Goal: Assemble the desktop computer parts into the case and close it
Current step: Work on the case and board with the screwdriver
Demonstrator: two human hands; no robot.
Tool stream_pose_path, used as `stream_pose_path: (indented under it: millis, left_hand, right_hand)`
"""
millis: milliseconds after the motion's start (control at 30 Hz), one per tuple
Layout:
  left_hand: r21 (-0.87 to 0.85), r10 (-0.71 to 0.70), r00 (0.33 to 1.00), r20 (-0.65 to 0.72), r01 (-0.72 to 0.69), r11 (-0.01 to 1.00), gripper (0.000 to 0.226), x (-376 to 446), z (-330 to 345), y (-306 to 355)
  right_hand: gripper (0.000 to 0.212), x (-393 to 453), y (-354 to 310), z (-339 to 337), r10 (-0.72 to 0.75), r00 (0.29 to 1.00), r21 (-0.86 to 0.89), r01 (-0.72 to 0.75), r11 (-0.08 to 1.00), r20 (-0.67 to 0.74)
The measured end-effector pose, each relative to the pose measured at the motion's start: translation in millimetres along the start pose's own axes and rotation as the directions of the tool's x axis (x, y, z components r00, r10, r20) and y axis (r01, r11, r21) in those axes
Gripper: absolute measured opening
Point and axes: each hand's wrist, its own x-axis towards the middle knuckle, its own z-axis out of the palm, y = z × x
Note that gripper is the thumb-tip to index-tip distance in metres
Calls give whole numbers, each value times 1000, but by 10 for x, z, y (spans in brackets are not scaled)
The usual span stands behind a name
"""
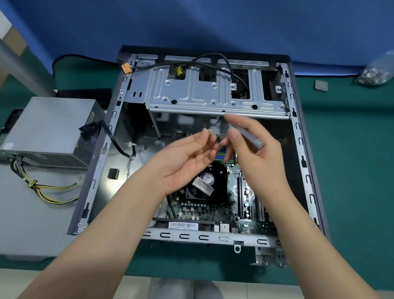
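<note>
The open computer case [306, 171] lies flat on a green mat, with the motherboard [237, 199] and a black CPU fan [206, 182] inside. A metal drive cage [209, 96] spans its far end. Both hands hover above the board. My left hand [186, 158] is palm up and pinches a small screw [210, 132] at its fingertips. My right hand [254, 151] grips a grey screwdriver handle [250, 136], its fingers close to the screw. The screwdriver's tip is hidden behind the fingers.
A grey power supply [48, 129] with yellow and black cables [48, 190] sits left of the case on a grey side panel [18, 218]. A bag of screws [383, 69] and a small grey square part [321, 85] lie far right. A black cable [221, 57] loops over the drive cage.
</note>
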Motion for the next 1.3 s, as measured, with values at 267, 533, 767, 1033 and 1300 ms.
stream_pose_path:
  millis: [267,533,767,1033,1300]
  left_hand:
    - [75,-7,1000,-3,8,997,15,-11,-12,14]
    - [100,-72,997,17,70,993,16,-25,10,15]
    - [62,-57,998,3,56,996,15,-50,9,15]
    - [32,-54,999,7,54,998,15,-58,2,17]
    - [76,15,999,-38,-12,997,16,-50,-4,16]
  right_hand:
    - [14,-94,-52,-72,56,997,172,-46,984,-57]
    - [8,-126,-30,-72,32,993,212,-7,977,-115]
    - [11,-103,-26,-51,65,992,200,-43,979,-106]
    - [10,-107,-22,-49,53,994,210,-32,977,-95]
    - [10,-116,-29,-66,39,997,142,-29,989,-73]
